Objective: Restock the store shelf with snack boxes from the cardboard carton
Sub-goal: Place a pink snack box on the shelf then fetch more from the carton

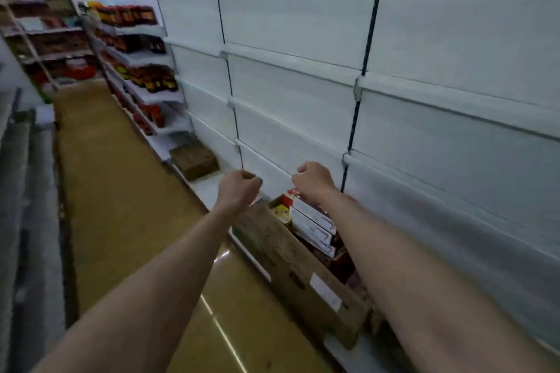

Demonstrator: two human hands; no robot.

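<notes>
An open brown cardboard carton (291, 263) sits on the lowest shelf deck at the foot of the white shelving (291, 82). Inside it stand several snack boxes (313, 222), white-sided with red and yellow ends. My left hand (239, 189) hovers just left of the carton's far end, fingers curled into a fist with nothing visible in it. Above the carton's far end, my right hand (312, 180) is also curled, its wrist just over a red box top (289, 194). Its fingers face away and show nothing held.
The white shelves ahead and to the right are bare. A second, closed brown carton (194, 157) lies further along the bottom deck. Shelves with red and dark bottles (145, 76) fill the far left bay. The tan aisle floor (121, 206) runs along the left.
</notes>
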